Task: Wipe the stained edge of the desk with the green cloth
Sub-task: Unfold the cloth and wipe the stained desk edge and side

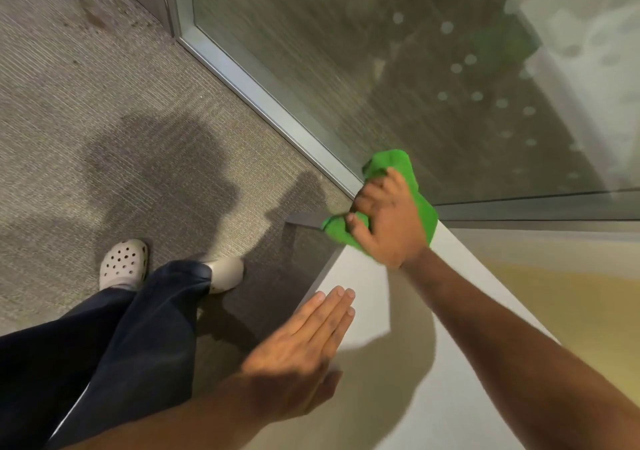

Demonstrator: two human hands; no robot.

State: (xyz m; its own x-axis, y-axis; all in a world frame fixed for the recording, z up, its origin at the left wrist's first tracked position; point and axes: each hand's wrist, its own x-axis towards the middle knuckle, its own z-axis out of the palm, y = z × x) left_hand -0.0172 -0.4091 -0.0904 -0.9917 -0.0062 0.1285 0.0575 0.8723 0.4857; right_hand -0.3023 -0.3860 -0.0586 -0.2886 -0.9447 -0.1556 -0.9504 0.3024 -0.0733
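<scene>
Head view, looking down at the far corner of a white surface beside a glass partition. The right hand was closed around a bunched green cloth, the fingers curled over the fabric and pressing it against the corner edge of the surface, where the top met the metal frame of the partition. Part of the cloth projected above the knuckles and part hung over the edge below the thumb. A thin dark strip extended leftward from under the cloth; it was probably the side face of the surface, though motion blur left this uncertain. The left hand lay flat and fully open, fingers together, palm down on the near edge of the surface, holding nothing. Grey carpet covered the floor, where dark trouser legs and pale perforated clogs were visible at lower left.
</scene>
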